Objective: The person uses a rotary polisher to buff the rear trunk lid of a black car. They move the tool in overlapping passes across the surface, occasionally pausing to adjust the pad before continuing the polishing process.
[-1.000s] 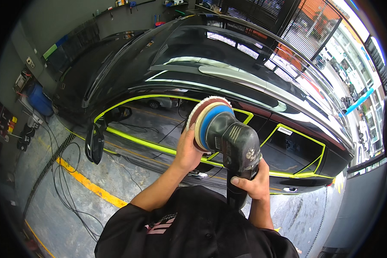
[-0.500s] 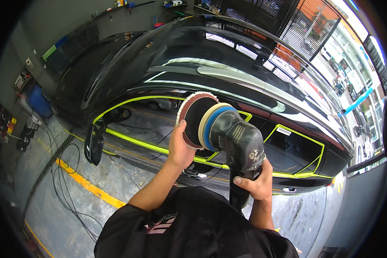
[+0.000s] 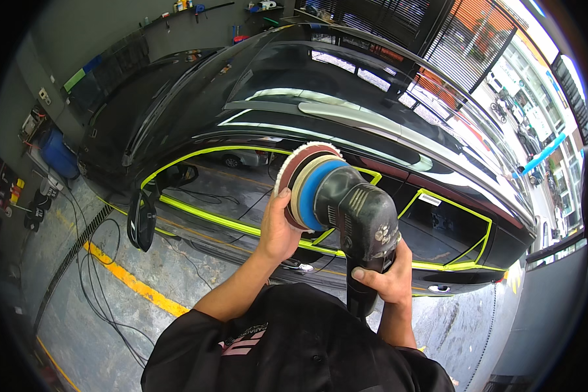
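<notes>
My right hand (image 3: 392, 277) is wrapped round the handle of a black power polisher (image 3: 366, 225), held in front of my chest. Its head points up and to the left and carries a round blue and cream backing plate (image 3: 320, 186). Against that plate sits a polishing pad (image 3: 305, 163) with a red-brown back and a white fluffy rim. Fingers of my left hand (image 3: 281, 232) grip the pad at its lower left edge, thumb on the near side. Beyond the tool stands a black car (image 3: 274, 72), its side windows edged with yellow-green masking tape (image 3: 209, 217).
The car's side mirror (image 3: 141, 219) sticks out at the left. Black cables (image 3: 101, 281) lie looped on the floor across a yellow line (image 3: 134, 281). A blue drum (image 3: 59, 153) stands by the left wall. At the right, the room opens onto a street.
The pad and the backing plate have come together, closing the gap that showed the pad's black middle. My left hand has shifted slightly right with the pad.
</notes>
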Demonstrator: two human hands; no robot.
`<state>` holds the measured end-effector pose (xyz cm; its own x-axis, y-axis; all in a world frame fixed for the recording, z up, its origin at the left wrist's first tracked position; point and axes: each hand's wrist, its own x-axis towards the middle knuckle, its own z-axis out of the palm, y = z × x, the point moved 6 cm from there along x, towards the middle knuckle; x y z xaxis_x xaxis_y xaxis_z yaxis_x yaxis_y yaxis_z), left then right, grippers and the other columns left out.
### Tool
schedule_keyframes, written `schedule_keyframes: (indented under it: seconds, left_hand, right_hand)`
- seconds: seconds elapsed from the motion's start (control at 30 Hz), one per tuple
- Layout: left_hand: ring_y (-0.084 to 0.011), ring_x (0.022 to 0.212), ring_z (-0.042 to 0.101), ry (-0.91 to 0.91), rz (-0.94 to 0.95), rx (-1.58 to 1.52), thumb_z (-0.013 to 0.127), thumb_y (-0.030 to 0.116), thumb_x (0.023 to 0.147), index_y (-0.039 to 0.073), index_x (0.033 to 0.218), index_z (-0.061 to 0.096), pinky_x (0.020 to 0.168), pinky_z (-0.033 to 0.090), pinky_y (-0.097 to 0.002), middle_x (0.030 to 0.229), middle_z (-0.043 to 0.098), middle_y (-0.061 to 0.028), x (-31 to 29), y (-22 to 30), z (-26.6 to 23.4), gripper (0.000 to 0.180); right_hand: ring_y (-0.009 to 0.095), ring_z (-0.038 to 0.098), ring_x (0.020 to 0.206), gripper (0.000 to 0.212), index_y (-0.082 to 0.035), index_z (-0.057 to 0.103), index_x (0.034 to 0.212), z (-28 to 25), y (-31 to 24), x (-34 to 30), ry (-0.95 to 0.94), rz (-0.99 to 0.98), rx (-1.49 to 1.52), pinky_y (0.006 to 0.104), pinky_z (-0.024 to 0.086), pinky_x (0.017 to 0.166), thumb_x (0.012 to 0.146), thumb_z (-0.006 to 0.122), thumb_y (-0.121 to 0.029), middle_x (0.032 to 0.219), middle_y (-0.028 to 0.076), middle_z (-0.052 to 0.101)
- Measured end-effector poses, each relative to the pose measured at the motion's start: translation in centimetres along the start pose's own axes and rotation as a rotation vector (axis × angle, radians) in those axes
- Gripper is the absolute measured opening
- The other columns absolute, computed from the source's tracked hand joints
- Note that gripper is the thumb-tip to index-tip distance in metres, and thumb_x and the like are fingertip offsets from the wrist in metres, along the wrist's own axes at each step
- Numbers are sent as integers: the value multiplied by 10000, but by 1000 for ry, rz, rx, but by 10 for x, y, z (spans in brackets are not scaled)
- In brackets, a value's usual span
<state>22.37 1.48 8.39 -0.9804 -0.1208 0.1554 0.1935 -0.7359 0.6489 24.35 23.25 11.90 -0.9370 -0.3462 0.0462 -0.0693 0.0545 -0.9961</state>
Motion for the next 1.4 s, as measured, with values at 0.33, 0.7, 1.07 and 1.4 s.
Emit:
schedule_keyframes:
  seconds: [0.33, 0.7, 1.07, 1.4]
  left_hand:
    - [-253, 1375, 573, -71, 59, -14, 337, 369, 1122, 10, 1526, 465, 1160, 448, -441, 1494, 587, -141, -2, 0, 2, 555]
    - [-266, 1403, 552, -36, 23, -24, 357, 349, 1096, -9, 1544, 433, 1185, 424, -436, 1519, 562, -167, -6, -5, -4, 578]
    - [-283, 1478, 473, -104, -37, 75, 464, 284, 1013, -34, 1582, 378, 1241, 338, -452, 1568, 515, -182, -16, -22, -29, 658]
    - [-247, 1508, 433, 34, -197, -274, 386, 627, 1070, 87, 1642, 376, 1297, 170, -505, 1594, 522, -137, 36, -12, -89, 786]
  right_hand:
    - [178, 677, 1034, 842, 63, 609, 1300, 3, -2, 0, 67, -10, 24, 330, 526, 974, 616, 982, -257, 1155, 107, 723]
    - [189, 670, 1087, 874, 70, 566, 1358, 2, 3, -2, 11, -7, 8, 341, 519, 1005, 649, 971, -241, 1205, 122, 704]
    - [190, 677, 1078, 819, 73, 580, 1351, -6, 12, -2, 19, 28, 105, 349, 527, 999, 661, 942, -183, 1189, 120, 713]
    - [184, 676, 1040, 805, 55, 615, 1317, -18, -2, -4, 44, -33, 118, 346, 527, 985, 642, 946, -234, 1160, 108, 722]
